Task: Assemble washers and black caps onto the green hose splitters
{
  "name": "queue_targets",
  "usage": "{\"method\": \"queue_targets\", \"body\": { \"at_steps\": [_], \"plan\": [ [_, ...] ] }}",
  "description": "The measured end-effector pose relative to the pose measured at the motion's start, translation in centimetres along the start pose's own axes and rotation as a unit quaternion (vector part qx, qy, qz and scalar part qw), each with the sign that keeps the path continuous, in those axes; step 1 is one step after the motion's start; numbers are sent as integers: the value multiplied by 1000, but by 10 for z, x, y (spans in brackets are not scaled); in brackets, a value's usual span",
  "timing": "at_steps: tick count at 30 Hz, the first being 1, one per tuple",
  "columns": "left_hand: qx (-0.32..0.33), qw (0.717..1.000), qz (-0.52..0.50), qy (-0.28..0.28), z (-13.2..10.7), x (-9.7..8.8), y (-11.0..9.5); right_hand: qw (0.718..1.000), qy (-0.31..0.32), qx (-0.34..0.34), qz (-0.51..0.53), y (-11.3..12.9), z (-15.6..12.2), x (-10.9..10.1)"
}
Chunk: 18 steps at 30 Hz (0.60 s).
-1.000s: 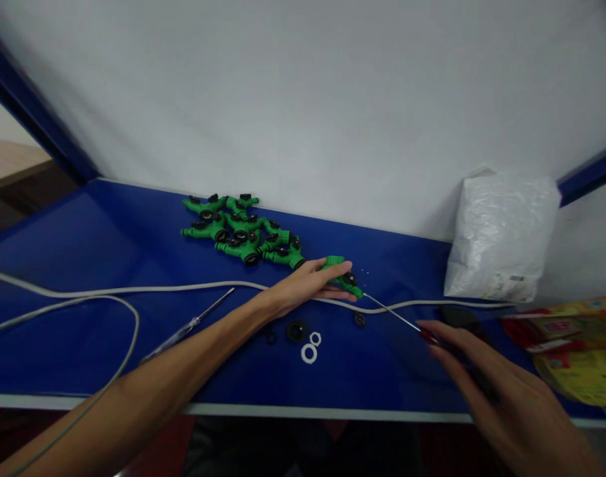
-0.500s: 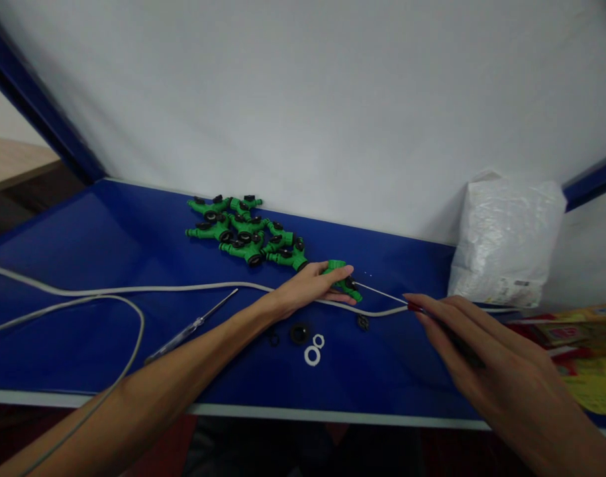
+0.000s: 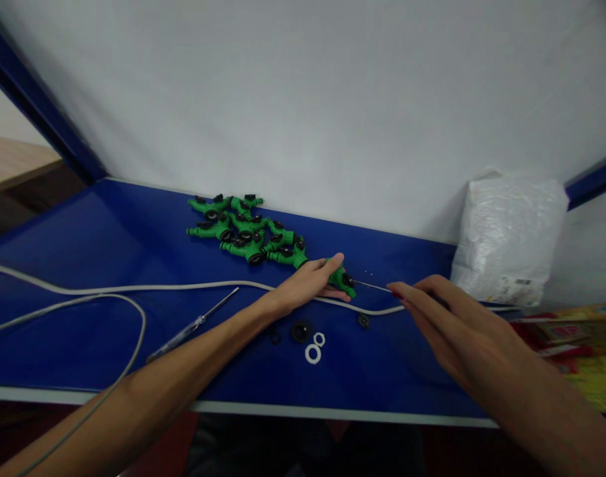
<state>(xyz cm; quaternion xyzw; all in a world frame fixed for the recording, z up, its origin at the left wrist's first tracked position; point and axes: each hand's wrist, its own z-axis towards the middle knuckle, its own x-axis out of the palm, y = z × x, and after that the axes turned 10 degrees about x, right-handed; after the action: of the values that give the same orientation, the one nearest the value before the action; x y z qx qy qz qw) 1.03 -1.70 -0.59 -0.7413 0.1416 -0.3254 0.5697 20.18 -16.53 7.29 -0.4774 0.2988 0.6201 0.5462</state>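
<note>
My left hand (image 3: 315,278) is closed around a green hose splitter (image 3: 340,282) with black valve parts, just above the blue table. In my right hand (image 3: 446,318) is a screwdriver (image 3: 371,285); its thin metal shaft points left and its tip meets the black part of the splitter. The fingers hide most of its handle, though a bit of red shows. Below the hands lie a small black valve knob (image 3: 363,320), a black ring (image 3: 301,331), two white rings (image 3: 313,354) and a thin dark ring (image 3: 275,338).
Several green splitters (image 3: 248,246) are grouped near the back wall. A second screwdriver (image 3: 193,326) with a clear handle lies by my left forearm. A pale cable (image 3: 173,287) crosses the table (image 3: 108,344). At right stand a white plastic-wrapped package (image 3: 508,238) and colourful packaging (image 3: 581,344).
My right hand has moved a little left, closer to the splitter, with the screwdriver. The splitter has turned and shifted slightly left in my left hand.
</note>
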Motion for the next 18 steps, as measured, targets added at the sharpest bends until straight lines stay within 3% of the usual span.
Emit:
{"method": "queue_targets", "body": {
  "at_steps": [3, 8, 13, 18],
  "plan": [
    [1, 1000, 17, 0, 3, -6, 6, 1000, 12, -17, -1, -2, 19, 1],
    [11, 1000, 14, 16, 6, -11, 9, 998, 47, 12, 40, -2, 44, 2],
    [10, 1000, -25, 7, 4, -9, 6, 999, 24, -16, 33, -8, 46, 6],
    [2, 1000, -20, 4, 7, -8, 8, 997, 74, -28, 25, -19, 50, 9]
  ]
}}
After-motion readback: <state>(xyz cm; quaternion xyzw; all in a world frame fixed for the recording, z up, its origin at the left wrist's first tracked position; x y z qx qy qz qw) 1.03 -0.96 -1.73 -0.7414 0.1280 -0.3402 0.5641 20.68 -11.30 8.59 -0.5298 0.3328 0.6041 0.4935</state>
